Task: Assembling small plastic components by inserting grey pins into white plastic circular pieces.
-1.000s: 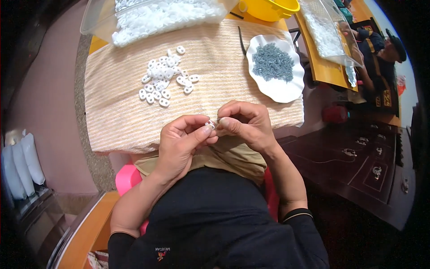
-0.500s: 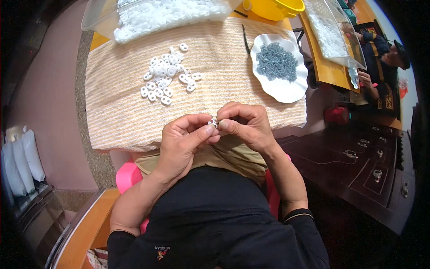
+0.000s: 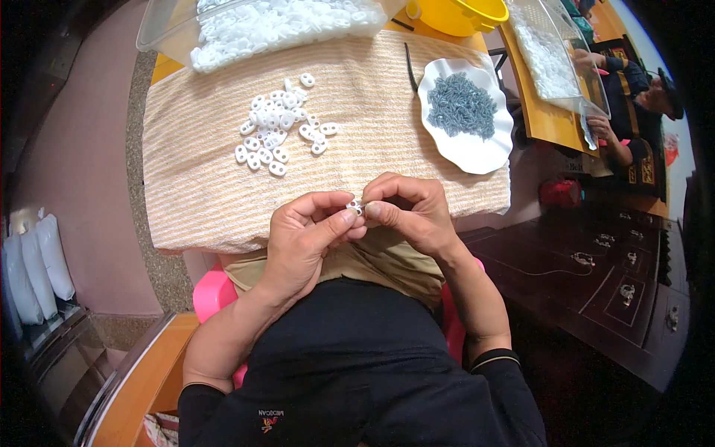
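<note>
Just past the near edge of the cloth, my left hand (image 3: 304, 232) pinches a small white oval plastic piece with two holes (image 3: 354, 207) between thumb and fingertips. My right hand (image 3: 414, 214) is closed in a pinch right against that piece. Whatever its fingertips hold is too small and covered to make out. A loose pile of similar white two-holed pieces (image 3: 272, 119) lies on the striped cloth (image 3: 201, 186) to the left. At the right, a white wavy-edged plate (image 3: 477, 160) carries a heap of small grey-blue translucent pieces (image 3: 462, 104).
A clear bin (image 3: 167, 33) of white pieces stands at the back left, a yellow basin (image 3: 454, 18) at the back right. A thin black strip (image 3: 410, 67) lies beside the plate. Another person (image 3: 640, 97) sits at a neighbouring table with a second clear bin (image 3: 558, 67).
My hands stay in nearly the same place, still pinching at the white piece. The other person's hands have shifted near the second bin.
</note>
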`<state>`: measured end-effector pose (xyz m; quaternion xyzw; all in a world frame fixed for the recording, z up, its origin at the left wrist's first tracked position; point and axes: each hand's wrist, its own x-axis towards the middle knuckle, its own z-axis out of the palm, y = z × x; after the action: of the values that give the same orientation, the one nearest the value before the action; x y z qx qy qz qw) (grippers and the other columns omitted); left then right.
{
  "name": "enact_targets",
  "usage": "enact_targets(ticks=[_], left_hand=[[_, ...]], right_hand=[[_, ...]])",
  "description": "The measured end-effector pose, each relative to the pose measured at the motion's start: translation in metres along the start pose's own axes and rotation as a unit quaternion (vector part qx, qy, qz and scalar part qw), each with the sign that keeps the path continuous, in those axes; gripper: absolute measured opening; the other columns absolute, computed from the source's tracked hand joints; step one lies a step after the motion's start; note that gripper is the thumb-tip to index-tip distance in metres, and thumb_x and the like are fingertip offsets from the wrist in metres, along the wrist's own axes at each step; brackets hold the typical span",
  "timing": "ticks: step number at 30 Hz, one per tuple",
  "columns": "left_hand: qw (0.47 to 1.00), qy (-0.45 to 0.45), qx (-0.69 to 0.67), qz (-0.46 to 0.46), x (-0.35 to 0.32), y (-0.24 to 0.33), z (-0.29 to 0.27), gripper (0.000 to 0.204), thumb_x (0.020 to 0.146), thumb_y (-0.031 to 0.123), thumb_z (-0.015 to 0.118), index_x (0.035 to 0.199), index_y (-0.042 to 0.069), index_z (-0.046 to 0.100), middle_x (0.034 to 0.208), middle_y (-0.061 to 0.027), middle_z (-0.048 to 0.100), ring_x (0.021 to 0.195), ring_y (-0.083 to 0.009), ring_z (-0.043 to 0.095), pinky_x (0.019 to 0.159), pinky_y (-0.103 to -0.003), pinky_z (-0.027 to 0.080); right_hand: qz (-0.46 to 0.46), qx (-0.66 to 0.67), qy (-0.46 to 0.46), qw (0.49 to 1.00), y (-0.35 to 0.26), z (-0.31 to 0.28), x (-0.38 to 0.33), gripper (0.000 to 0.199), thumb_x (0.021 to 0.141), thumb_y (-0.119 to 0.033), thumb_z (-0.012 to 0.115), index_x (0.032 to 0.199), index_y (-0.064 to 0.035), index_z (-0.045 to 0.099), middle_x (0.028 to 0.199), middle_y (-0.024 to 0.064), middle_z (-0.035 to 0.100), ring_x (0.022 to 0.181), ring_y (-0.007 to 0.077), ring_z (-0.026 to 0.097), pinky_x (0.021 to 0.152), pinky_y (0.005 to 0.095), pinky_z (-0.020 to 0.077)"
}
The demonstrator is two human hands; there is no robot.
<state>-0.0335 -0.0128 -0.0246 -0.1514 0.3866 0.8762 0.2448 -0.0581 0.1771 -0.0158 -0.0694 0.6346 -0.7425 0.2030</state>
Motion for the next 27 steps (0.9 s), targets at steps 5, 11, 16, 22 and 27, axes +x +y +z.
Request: enact_targets(ticks=[5,11,16,22,27], left_hand=[[1.000,0.002,0.005,0.000,-0.0005,-0.0003,-0.0001,0.018,0.088,-0.001,0.061,0.106,-0.003,0.060,0.092,-0.0135,0.067,0.079,-0.0176,0.068,0.075,-0.028,0.059],[1.000,-0.002,0.011,-0.004,-0.0006,-0.0006,-0.0004,0.018,0.088,-0.001,0.061,0.106,-0.003,0.060,0.092,-0.0138,0.067,0.080,-0.0179,0.068,0.075,-0.028,0.059],[1.000,-0.001,0.017,-0.004,0.0000,-0.0023,-0.0014,0.019,0.088,-0.001,0.061,0.107,-0.003,0.060,0.092,-0.0141,0.067,0.080,-0.0184,0.068,0.075,-0.028,0.059],[1.000,-0.001,0.017,0.001,-0.0005,-0.0029,0.0008,0.020,0.088,0.001,0.063,0.106,-0.006,0.062,0.091,-0.0132,0.068,0.078,-0.0159,0.067,0.073,-0.025,0.056],[0.999,-0.002,0.045,0.009,-0.0018,-0.0060,0.0011,0.019,0.088,0.002,0.064,0.106,-0.007,0.062,0.091,-0.0133,0.068,0.078,-0.0150,0.067,0.073,-0.025,0.056]], right_hand=[[0.020,0.006,0.008,1.000,-0.0029,0.0014,-0.0014,0.007,0.086,0.000,0.065,0.091,0.0042,0.066,0.091,0.0095,0.065,0.084,0.0133,0.060,0.074,0.0253,0.0484],[0.013,-0.007,0.003,1.000,-0.0007,0.0006,-0.0014,0.007,0.086,0.000,0.064,0.092,0.0041,0.066,0.091,0.0095,0.065,0.084,0.0132,0.061,0.075,0.0251,0.0485],[-0.015,-0.018,-0.003,1.000,0.0011,0.0004,-0.0009,0.008,0.089,-0.001,0.062,0.092,0.0049,0.065,0.089,0.0067,0.064,0.080,0.0104,0.062,0.071,0.0229,0.0497],[0.009,-0.025,-0.012,1.000,-0.0035,-0.0011,-0.0009,0.006,0.086,0.002,0.064,0.091,0.0043,0.066,0.091,0.0096,0.065,0.082,0.0128,0.061,0.072,0.0247,0.0490],[-0.010,-0.054,-0.019,0.998,-0.0023,-0.0008,-0.0016,0.006,0.086,0.000,0.064,0.090,0.0040,0.066,0.090,0.0094,0.065,0.081,0.0124,0.061,0.071,0.0240,0.0484]])
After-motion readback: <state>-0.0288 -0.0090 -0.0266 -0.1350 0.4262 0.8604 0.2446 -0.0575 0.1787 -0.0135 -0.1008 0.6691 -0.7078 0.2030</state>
